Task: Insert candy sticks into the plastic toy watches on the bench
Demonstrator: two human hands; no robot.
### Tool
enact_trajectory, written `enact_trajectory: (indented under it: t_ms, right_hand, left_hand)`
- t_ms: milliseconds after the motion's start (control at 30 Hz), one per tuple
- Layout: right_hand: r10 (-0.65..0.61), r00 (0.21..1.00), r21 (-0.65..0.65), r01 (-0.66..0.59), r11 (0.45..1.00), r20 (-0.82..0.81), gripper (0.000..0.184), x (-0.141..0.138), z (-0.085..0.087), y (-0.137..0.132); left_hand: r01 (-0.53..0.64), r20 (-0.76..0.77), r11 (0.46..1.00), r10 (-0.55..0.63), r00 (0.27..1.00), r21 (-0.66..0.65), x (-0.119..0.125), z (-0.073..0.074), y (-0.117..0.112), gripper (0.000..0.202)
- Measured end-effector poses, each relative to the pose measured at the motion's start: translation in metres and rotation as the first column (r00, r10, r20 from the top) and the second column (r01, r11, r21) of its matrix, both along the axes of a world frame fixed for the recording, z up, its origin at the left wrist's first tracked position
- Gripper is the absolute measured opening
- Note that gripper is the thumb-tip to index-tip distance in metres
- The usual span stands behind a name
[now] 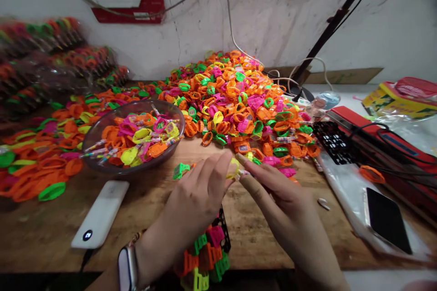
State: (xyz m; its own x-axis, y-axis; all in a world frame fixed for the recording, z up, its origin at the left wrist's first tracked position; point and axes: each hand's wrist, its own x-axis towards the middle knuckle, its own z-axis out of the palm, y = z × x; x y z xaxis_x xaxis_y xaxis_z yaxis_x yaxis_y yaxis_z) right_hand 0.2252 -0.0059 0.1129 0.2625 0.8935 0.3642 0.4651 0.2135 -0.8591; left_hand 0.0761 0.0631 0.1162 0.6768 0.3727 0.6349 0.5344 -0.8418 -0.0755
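My left hand (196, 195) and my right hand (273, 198) meet over the wooden table (143, 209), fingertips pinched together on a small yellow plastic ring (233, 169). A green ring piece (180, 170) lies just left of my left hand. Beyond my hands rises a big heap of orange, pink, green and yellow plastic rings (235, 100). A clear bowl (102, 154) at the left holds several assembled rings. A watch is on my left wrist.
A white power bank (100, 213) lies front left. A black tray with coloured pieces (208, 250) sits under my wrists. A phone (387, 218) lies on plastic at the right, near a black grid (334, 143), red case and cables. Bagged rings are stacked far left.
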Motion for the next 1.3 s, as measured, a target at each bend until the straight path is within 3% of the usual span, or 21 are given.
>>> enact_trajectory:
  t_ms: [100,267,467,567,667,767,833,933,1000,1067,1133,1300]
  right_hand:
    - [0.035,0.999,-0.064,-0.033,0.997,0.033,0.021,-0.001,-0.005,0.003]
    - [0.205,0.979,-0.114,-0.205,0.972,-0.015,0.020,-0.005,-0.009,0.012]
    - [0.185,0.982,0.005,-0.185,0.983,-0.043,0.017,-0.001,-0.021,0.040]
    - [0.160,0.979,0.034,-0.165,0.986,0.123,0.020,0.004,-0.025,0.051]
    - [0.009,0.913,0.021,-0.019,1.000,0.409,0.027,0.010,-0.028,0.055]
    - [-0.078,0.865,0.014,0.082,0.997,0.496,0.017,0.020,-0.040,0.059]
    - [-0.015,0.926,-0.036,0.030,0.999,0.377,0.016,0.026,-0.059,0.065]
    - [0.146,0.987,-0.173,-0.155,0.973,-0.064,0.014,0.025,-0.099,0.072]
    - [0.167,0.894,-0.252,-0.290,0.923,-0.416,0.016,0.016,-0.124,0.075]
    - [0.119,0.764,-0.290,-0.378,0.879,-0.634,0.017,0.002,-0.141,0.075]
    - [0.122,0.709,-0.297,-0.437,0.849,-0.695,0.015,-0.010,-0.149,0.075]
    - [0.197,0.754,-0.332,-0.487,0.808,-0.626,0.010,-0.018,-0.148,0.074]
  left_hand:
    - [0.001,-0.063,0.996,0.005,0.998,0.088,-0.004,-0.009,0.002,0.032]
    - [0.052,-0.123,0.994,-0.040,0.992,0.093,-0.014,-0.017,0.010,0.034]
    - [0.136,-0.204,0.985,-0.113,0.973,0.105,-0.014,-0.011,0.037,0.039]
    - [0.086,-0.242,0.993,-0.065,0.968,0.076,-0.011,-0.005,0.050,0.040]
    - [0.017,-0.267,1.000,-0.010,0.964,0.023,-0.008,0.001,0.056,0.042]
    - [0.054,-0.224,0.993,-0.078,0.972,-0.109,-0.009,-0.001,0.056,0.053]
    - [0.023,-0.164,0.977,-0.059,0.985,-0.213,-0.014,-0.008,0.053,0.059]
    - [-0.107,-0.154,0.944,0.060,0.986,-0.313,-0.030,-0.029,0.042,0.052]
    - [-0.143,-0.210,0.924,0.070,0.975,-0.354,-0.042,-0.045,0.031,0.045]
    - [-0.152,-0.262,0.910,0.050,0.964,-0.386,-0.051,-0.059,0.019,0.045]
    - [-0.179,-0.280,0.891,0.062,0.958,-0.416,-0.055,-0.069,0.010,0.047]
    - [-0.208,-0.228,0.838,0.103,0.968,-0.505,-0.056,-0.075,0.004,0.047]
